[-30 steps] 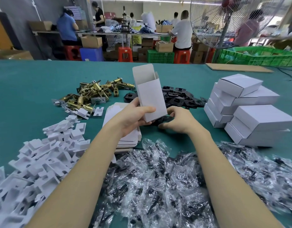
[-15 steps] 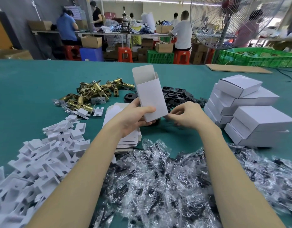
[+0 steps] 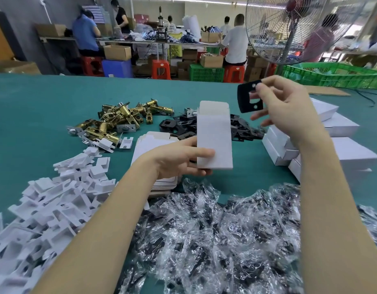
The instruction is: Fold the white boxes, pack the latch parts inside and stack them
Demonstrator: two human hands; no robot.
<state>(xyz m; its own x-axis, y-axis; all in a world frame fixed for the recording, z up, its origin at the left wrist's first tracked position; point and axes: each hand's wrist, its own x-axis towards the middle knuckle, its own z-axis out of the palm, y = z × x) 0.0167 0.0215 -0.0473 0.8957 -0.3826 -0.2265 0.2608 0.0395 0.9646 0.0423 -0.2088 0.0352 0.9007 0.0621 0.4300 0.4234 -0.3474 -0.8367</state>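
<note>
Fingers of the left hand [image 3: 179, 160] grasp the upright white box [image 3: 214, 136] by its lower edge, open flap above the grip. Right hand [image 3: 289, 111] pinches a black plate [image 3: 245, 98], raised up and right of the box.

We see the right hand [image 3: 289, 111], which was down at the pile of black plates [image 3: 236, 128] beside the box [image 3: 214, 136], now raised above it, pinching one black strike plate [image 3: 248, 98] up and right of the box's open top.
</note>
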